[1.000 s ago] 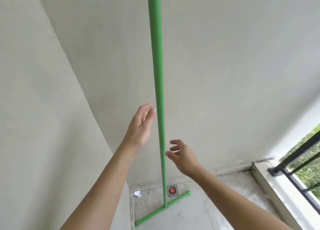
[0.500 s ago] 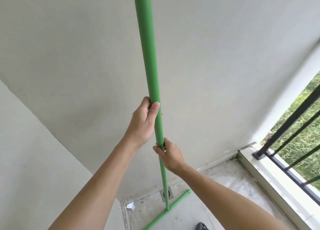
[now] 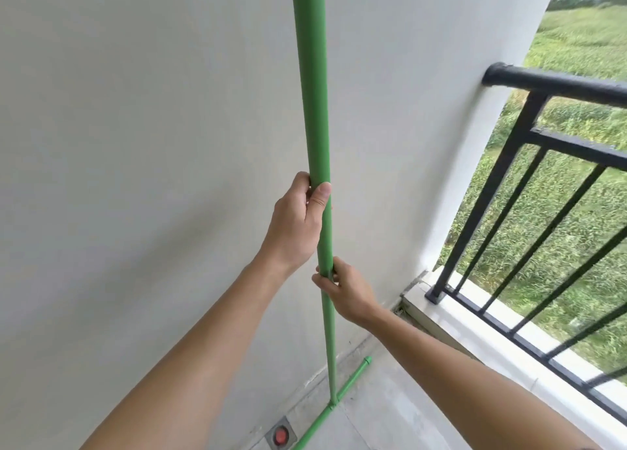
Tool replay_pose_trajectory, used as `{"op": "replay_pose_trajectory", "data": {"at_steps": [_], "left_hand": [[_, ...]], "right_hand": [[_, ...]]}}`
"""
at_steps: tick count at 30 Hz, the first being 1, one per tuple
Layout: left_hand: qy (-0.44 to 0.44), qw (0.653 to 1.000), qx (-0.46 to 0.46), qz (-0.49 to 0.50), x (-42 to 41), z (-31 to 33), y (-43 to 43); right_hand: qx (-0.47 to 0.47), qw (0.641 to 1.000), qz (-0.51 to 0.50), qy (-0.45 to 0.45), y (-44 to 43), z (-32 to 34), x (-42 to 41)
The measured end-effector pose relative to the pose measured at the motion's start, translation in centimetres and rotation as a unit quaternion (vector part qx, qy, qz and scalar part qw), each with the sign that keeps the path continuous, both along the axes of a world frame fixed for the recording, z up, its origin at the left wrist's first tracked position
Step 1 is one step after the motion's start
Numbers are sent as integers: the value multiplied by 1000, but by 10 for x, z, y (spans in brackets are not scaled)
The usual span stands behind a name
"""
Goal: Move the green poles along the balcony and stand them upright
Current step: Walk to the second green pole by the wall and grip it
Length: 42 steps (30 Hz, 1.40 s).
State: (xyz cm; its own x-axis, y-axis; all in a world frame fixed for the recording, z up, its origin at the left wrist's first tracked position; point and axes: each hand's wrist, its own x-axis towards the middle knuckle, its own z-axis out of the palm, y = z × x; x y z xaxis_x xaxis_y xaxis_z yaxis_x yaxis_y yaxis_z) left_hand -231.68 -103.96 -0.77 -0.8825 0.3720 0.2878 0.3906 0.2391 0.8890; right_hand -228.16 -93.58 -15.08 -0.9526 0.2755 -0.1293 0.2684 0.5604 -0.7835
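Both hands clenched on the long green plastic pole (image 3: 314, 116) — left hand (image 3: 297, 225) above right hand (image 3: 344, 288) — standing upright beside the black metal railing (image 3: 556, 86); likely light, stiff, smooth, so grip mid-shaft.

The pole (image 3: 314, 110) I hold is plain bright green, its crossbar (image 3: 342, 397) the same; the wall (image 3: 135, 144) is flat off-white, the railing (image 3: 529, 184) black, the floor (image 3: 390, 415) pale grey, the drain cap (image 3: 280, 436) red
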Motion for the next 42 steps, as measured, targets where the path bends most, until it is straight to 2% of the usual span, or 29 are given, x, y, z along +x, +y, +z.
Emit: {"op": "replay_pose_trajectory", "data": {"at_steps": [12, 25, 37, 42], "left_hand": [[-15, 997, -8, -69, -83, -12, 173], [7, 980, -67, -189, -154, -10, 291], [67, 972, -22, -223, -168, -30, 311], [65, 974, -35, -215, -167, -25, 309]], "right_hand": [[25, 997, -73, -32, 166, -8, -70], [76, 974, -195, -82, 264, 6, -117], [87, 961, -249, -86, 266, 0, -123], [56, 967, -227, -100, 268, 10, -117]]}}
